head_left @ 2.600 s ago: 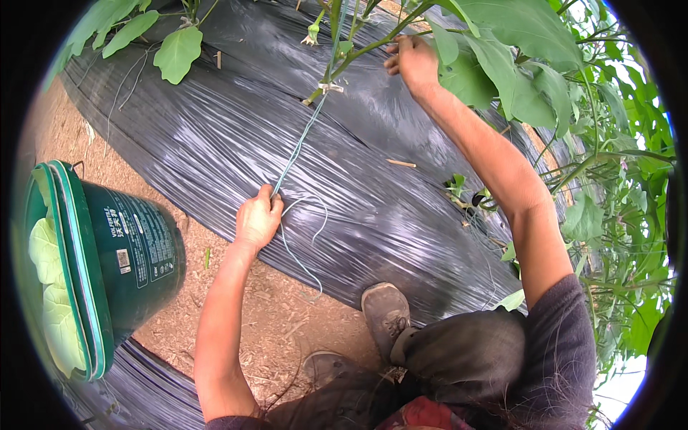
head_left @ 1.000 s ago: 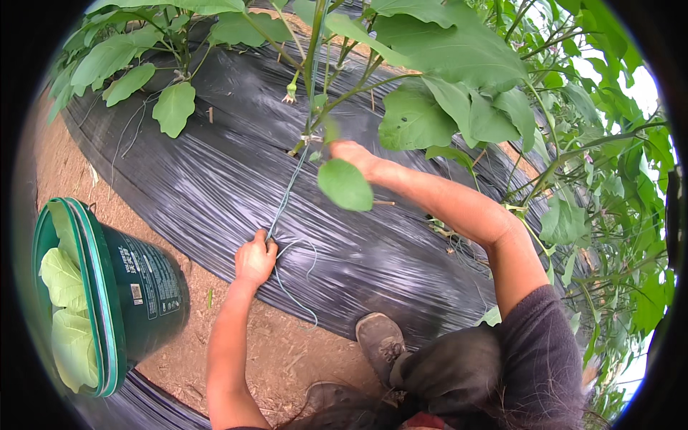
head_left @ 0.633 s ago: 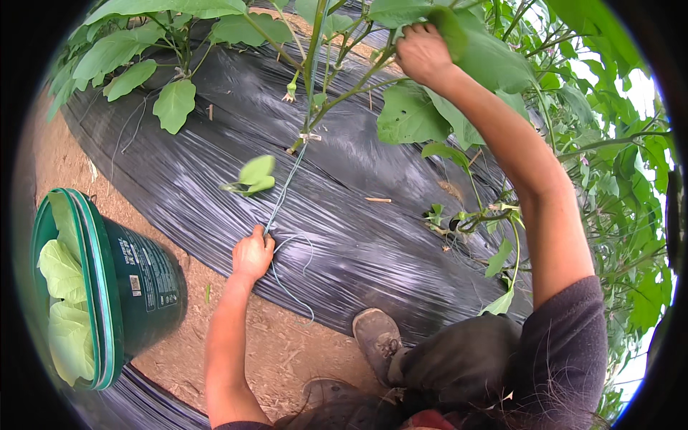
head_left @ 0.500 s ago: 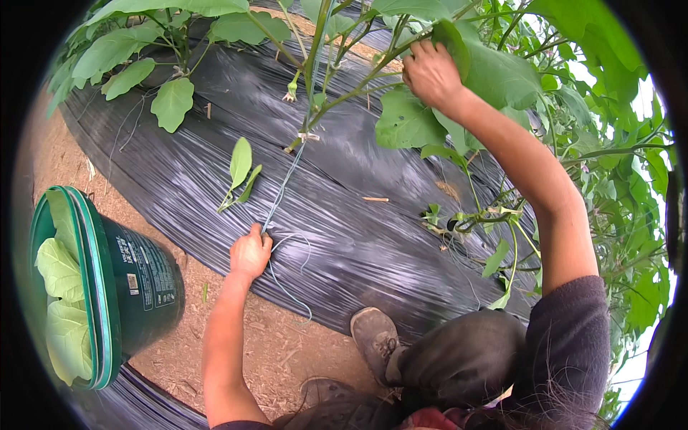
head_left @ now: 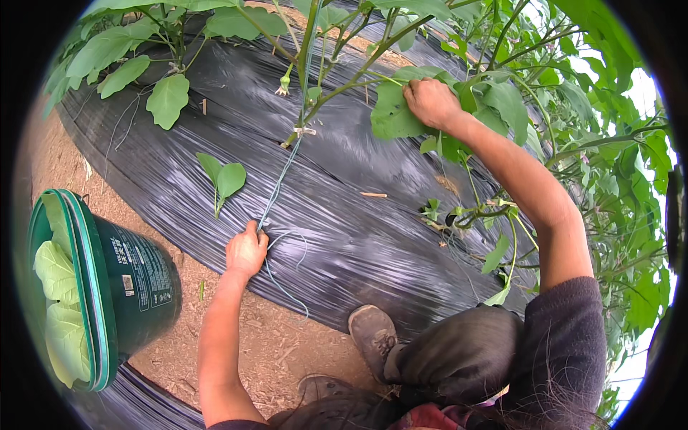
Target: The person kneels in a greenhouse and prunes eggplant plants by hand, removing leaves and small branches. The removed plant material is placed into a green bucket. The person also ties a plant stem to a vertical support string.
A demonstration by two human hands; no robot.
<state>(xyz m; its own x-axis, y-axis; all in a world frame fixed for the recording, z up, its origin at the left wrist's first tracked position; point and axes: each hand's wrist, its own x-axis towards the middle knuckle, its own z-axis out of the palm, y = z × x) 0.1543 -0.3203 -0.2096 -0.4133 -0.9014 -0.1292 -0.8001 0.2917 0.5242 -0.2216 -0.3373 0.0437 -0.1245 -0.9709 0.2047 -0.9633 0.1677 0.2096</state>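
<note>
My left hand (head_left: 246,250) is closed on a pale blue twine (head_left: 278,185), low over the black plastic film. From there the twine runs up to a small clip (head_left: 305,131) on the stem and along the leafy plant (head_left: 335,92), which looks like an eggplant. A loose end of the twine curls beside my hand. Farther right, my right hand (head_left: 432,104) has its fingers curled at a large green leaf (head_left: 395,113) on a side branch. The fingertips are partly hidden, but they seem to pinch the leaf.
A dark green bucket (head_left: 143,261) with large leaves (head_left: 57,276) in it lies tilted at the left. A cut sprig (head_left: 223,180) lies on the black film (head_left: 344,222). Dense plants (head_left: 609,172) crowd the right side. My shoe (head_left: 373,337) is at the film's edge.
My right hand has come lower, from the upper branch to a leaf below it. The sprig on the film has turned over and shifted left. My left hand keeps holding the twine.
</note>
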